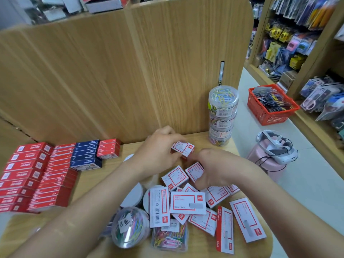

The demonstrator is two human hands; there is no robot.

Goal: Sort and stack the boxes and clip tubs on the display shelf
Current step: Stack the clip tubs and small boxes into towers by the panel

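My left hand [158, 149] grips a small white and red box [183, 148] just above the wooden shelf [201, 138], near the back panel. My right hand [217, 168] curls down over another small white and red box [194, 171] and pinches it. Below lies a loose heap of white and red boxes [188, 202], small and long. Clear tubs of coloured clips [130, 227] lie at the front, tipped over, beside a clear packet of clips [170, 239]. Three clip tubs stand stacked [222, 116] at the back right.
Rows of red boxes [28, 175] and dark blue boxes [86, 155] are stacked on the left of the shelf. To the right, off the shelf, stand a red basket [270, 114] and a pink stool holding a headset [275, 148]. Stationery racks fill the far right.
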